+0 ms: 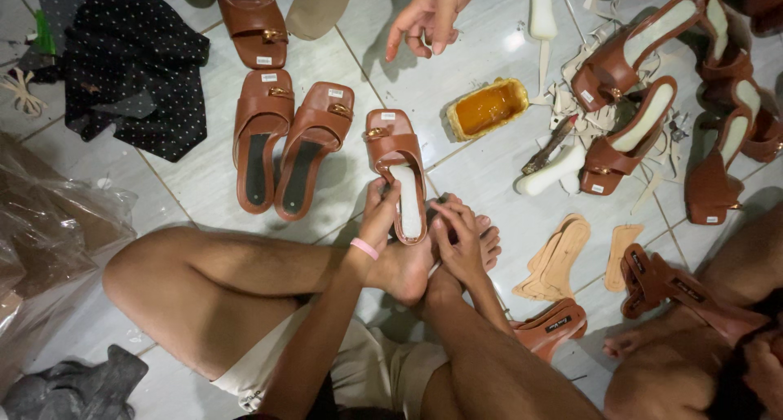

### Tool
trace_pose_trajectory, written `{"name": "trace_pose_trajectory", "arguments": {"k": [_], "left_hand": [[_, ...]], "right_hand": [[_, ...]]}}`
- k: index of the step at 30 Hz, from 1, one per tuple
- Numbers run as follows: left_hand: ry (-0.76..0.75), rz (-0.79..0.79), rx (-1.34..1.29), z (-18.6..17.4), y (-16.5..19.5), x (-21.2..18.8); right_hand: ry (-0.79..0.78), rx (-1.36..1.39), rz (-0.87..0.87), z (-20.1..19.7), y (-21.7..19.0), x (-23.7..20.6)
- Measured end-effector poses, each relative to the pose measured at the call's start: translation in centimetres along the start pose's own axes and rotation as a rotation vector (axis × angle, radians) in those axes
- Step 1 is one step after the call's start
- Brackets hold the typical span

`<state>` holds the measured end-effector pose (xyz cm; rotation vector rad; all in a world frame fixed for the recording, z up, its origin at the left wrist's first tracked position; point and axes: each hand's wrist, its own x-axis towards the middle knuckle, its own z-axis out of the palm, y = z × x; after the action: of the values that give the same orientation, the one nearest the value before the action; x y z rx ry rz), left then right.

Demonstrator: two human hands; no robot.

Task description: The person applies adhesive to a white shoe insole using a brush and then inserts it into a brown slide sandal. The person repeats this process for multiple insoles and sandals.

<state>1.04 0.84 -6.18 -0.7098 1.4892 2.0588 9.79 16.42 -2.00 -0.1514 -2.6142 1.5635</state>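
Both hands pinch the brown sandal, lengthwise, toe pointing away.

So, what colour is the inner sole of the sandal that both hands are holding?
White, inside the brown buckled sandal; its white inner sole shows best in the head view.

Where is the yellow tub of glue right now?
In the head view, the yellow tub of glue sits on the tiled floor right of centre, between the sandal being worked on and the scrap pile.
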Motion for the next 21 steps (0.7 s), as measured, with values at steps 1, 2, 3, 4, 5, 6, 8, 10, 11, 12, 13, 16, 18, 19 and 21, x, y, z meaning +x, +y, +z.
{"name": "trace_pose_trajectory", "arguments": {"k": [1,2,3,4,5,6,8,10,11,12,13,16,18,19,21], "left_hand": [[0.007,-0.023,-0.005,0.0,0.0,0.0],[0.011,-0.030,-0.011,0.0,0.0,0.1],[0.016,-0.035,-0.019,0.1,0.0,0.1],[0.021,-0.040,-0.026,0.0,-0.1,0.1],[0.006,-0.007,-0.048,0.0,-0.2,0.2],[-0.008,0.023,-0.068,0.0,-0.2,0.2],[-0.018,0.044,-0.094,-0.1,-0.4,0.3],[-0.013,0.026,-0.103,-0.1,-0.4,0.3],[-0.020,0.029,-0.107,-0.1,-0.5,0.3],[-0.025,0.031,-0.111,-0.1,-0.5,0.3],[-0.032,0.033,-0.115,-0.1,-0.5,0.3],[-0.020,0.021,-0.093,0.0,-0.4,0.3],[-0.019,0.010,-0.086,-0.1,-0.3,0.2],[-0.019,0.005,-0.082,-0.1,-0.3,0.2],[-0.024,0.015,-0.090,-0.1,-0.3,0.2]], "right_hand": [[-0.002,-0.006,0.007,0.0,-0.1,0.0],[-0.003,-0.012,0.013,-0.1,-0.1,0.0],[-0.003,-0.013,-0.002,-0.1,-0.2,0.0],[-0.003,-0.013,-0.017,-0.1,-0.3,0.0],[-0.003,-0.014,-0.029,-0.2,-0.4,0.0],[-0.008,-0.023,-0.045,-0.2,-0.5,0.0],[-0.018,-0.041,-0.078,-0.3,-0.7,0.0],[-0.004,-0.075,-0.116,-0.3,-0.8,0.0],[0.001,-0.092,-0.133,-0.3,-0.9,0.0],[-0.005,-0.090,-0.120,-0.3,-0.9,0.0],[-0.010,-0.088,-0.109,-0.3,-1.0,0.0],[-0.010,-0.078,-0.114,-0.3,-1.0,0.1],[-0.009,-0.073,-0.127,-0.3,-1.1,0.1],[-0.009,-0.073,-0.134,-0.3,-1.1,0.1],[-0.010,-0.075,-0.140,-0.3,-1.2,0.1]]}}
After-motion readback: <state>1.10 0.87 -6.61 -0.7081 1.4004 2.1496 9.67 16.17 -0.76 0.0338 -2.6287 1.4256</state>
